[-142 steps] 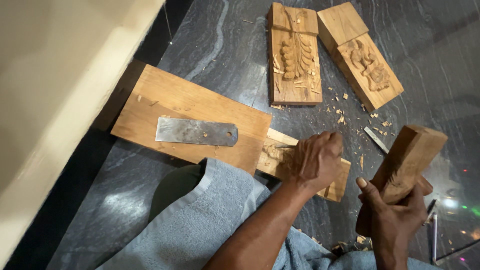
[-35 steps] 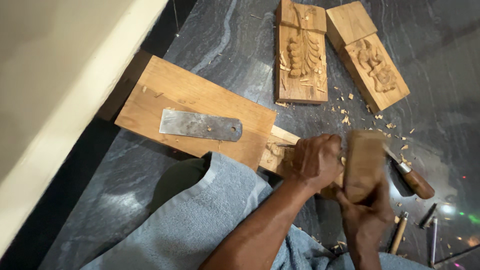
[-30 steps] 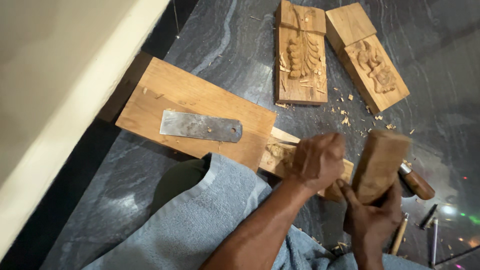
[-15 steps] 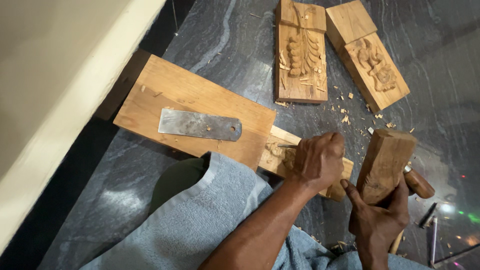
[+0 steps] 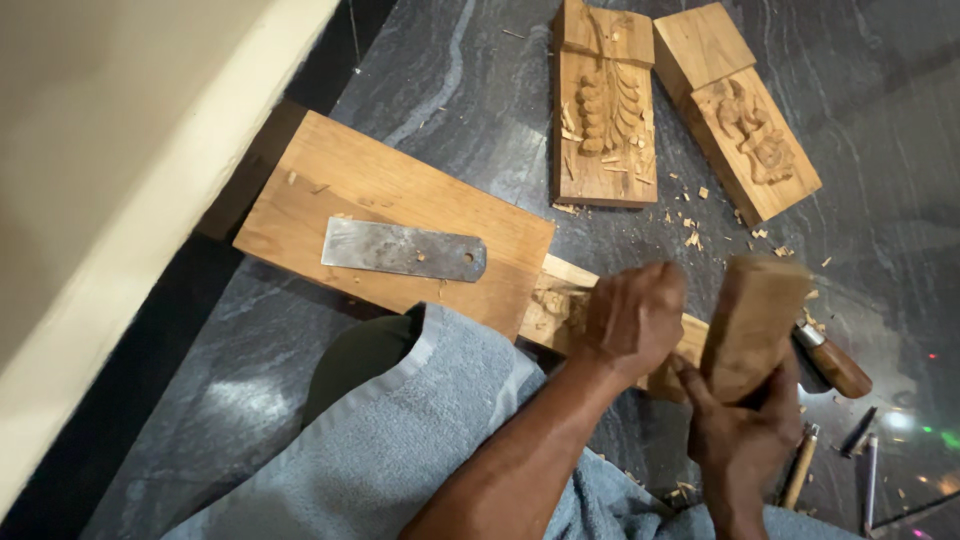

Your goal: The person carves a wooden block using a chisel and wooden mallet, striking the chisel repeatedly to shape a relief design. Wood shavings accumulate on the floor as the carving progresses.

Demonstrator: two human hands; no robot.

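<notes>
Starting at the left, we see a pale wall edge running diagonally beside the dark veined stone floor, and on that floor a broad plain plank with a flat metal blade lying on top of it. A grey cloth covers our lap below. Next comes the narrow carving blank, lying on the floor with one end just beside the plank's corner; we judge it stiff and fairly light, liable to skate on the polished stone, so it is best pinned down from above, clear of the shallow cut area, which looks fragile at its edges. Our left hand is closed in a fist over the blank; whatever tool it grips is hidden, so we cannot tell what it holds. Our right hand is wrapped round the lower end of a chunky wooden mallet block, held upright just beside the left fist; it looks dense and heavy. Behind it lies a wooden-handled chisel, with more thin tools near the floor's right edge. Farther up rest two carved panels, a leaf panel and a figure panel, with chips scattered between
</notes>
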